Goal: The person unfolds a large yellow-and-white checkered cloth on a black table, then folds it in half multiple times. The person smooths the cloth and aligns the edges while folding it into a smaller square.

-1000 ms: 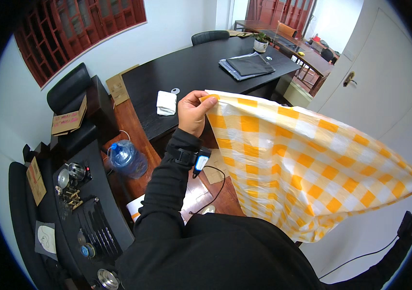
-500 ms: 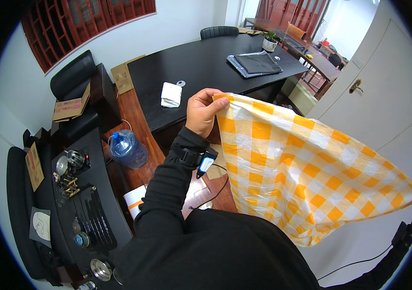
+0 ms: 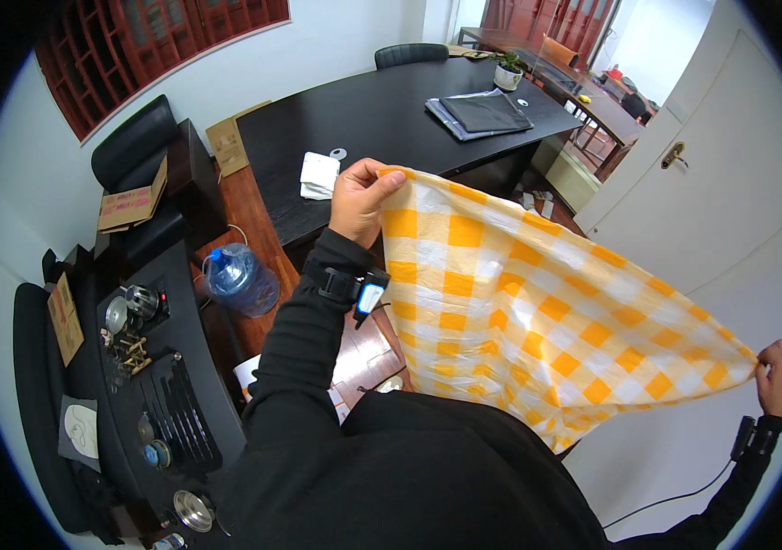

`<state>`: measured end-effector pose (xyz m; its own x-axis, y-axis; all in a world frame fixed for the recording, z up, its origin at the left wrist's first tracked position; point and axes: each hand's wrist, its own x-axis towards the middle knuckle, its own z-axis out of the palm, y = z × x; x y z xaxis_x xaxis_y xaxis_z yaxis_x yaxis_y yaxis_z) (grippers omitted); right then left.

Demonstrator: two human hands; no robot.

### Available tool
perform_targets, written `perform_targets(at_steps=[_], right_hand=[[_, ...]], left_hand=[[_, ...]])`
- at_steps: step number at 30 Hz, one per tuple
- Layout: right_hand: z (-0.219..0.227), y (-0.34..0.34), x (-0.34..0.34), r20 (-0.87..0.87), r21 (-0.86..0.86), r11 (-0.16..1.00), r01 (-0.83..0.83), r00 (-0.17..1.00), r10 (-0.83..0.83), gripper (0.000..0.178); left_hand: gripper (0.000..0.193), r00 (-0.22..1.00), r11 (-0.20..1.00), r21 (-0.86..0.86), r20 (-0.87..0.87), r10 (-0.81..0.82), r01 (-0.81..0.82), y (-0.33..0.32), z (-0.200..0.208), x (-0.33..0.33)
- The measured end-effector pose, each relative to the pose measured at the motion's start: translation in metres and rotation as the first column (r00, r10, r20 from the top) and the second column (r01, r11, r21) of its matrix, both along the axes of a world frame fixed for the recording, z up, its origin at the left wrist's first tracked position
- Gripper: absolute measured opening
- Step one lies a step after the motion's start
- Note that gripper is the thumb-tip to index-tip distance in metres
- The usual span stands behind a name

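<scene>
Left hand point(image 3: 361, 203) pinches your yellow-white checked tablecloth point(image 3: 501, 307) at one corner; right hand point(image 3: 774, 378) grips its far end. Spread wide, presumably for top-edge tension; cloth hangs before you.

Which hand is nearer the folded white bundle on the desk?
The left hand, which pinches the checked tablecloth beside the white bundle in view; the right hand holds the tablecloth's opposite end, far rightward.

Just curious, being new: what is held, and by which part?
A checked sheet, by its top edge: the left hand pinches one corner, the right hand grips the far end.
</scene>
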<state>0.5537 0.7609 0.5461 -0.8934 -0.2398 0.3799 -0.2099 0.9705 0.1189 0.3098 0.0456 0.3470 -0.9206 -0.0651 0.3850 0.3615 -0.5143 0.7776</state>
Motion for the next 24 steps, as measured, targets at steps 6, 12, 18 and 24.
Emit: perform_targets(at_steps=[6,12,18,24], right_hand=[[-0.055,-0.039,-0.01,0.076,-0.089,0.995,-0.048,0.996,0.055,0.01],[-0.088,-0.053,-0.014,0.175,-0.271,0.963,0.008,0.984,0.041,0.011],[-0.106,-0.041,-0.014,0.022,-0.342,0.939,0.033,0.999,-0.027,0.009],[-0.1,0.015,-0.002,0.254,-0.527,0.825,0.207,0.964,-0.079,0.012]], left_hand=[[0.016,0.999,0.997,-0.07,-0.007,0.037,-0.038,-0.024,0.015,-0.003],[0.019,0.997,0.987,-0.149,-0.046,0.057,-0.063,-0.033,0.028,0.008],[0.021,0.996,0.981,-0.176,-0.054,0.069,-0.078,-0.034,0.042,0.015],[0.018,0.987,0.983,-0.175,-0.153,0.037,-0.064,-0.039,0.055,0.01]])
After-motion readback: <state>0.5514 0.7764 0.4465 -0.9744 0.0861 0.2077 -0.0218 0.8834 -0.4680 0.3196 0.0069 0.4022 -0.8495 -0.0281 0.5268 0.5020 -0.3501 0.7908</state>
